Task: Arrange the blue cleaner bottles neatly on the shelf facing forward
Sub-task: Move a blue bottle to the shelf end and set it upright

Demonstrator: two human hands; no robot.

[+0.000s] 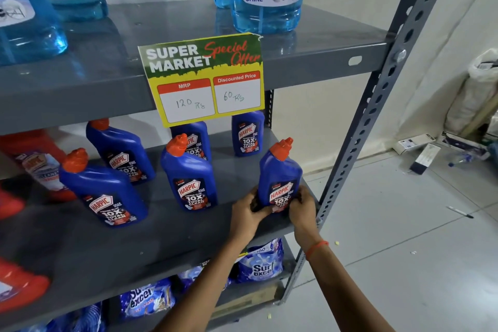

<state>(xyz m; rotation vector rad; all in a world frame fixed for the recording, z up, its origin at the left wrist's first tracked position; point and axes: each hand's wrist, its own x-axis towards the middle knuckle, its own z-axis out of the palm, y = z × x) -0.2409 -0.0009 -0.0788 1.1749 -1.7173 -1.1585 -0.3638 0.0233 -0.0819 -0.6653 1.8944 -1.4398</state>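
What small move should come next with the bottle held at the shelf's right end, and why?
Probably release it and move on. The blue bottle between the left hand and right hand already stands upright, label forward, near the shelf front edge.

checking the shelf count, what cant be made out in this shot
Head view only:
- Back middle bottle: top hidden by the offer sign.
- Held bottle: base covered by left hand and right hand.
- Red bottles: cut off by left edge.
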